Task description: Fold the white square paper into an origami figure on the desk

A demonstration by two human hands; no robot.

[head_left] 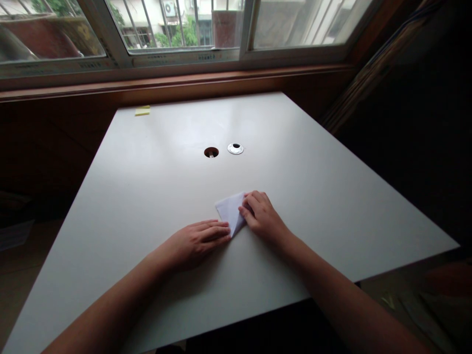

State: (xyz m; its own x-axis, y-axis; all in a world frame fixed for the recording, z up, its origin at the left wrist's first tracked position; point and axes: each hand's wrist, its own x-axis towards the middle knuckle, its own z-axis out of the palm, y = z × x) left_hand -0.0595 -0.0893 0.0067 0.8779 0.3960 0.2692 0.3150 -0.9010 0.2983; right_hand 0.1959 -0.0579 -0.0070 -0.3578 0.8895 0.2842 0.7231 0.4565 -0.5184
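Observation:
A small folded sheet of white paper [229, 208], roughly triangular with its point toward me, lies on the white table. My right hand [261, 214] has curled fingers and thumb closed on the paper's right edge, where a flap seems slightly raised. From the left, my left hand [202, 237] lies low on the table with its fingers stretched out and close together. Its fingertips touch the paper near the lower point. The underside of both hands is hidden, and so is part of the paper beneath the right fingers.
The white tabletop [147, 196] has a round hole [211, 153], and beside it sits a silver ring-shaped cover [235, 149]. Yellow sticky notes [142, 111] lie at the far left corner. Behind the table is a window [177, 29] with a wooden sill [177, 81].

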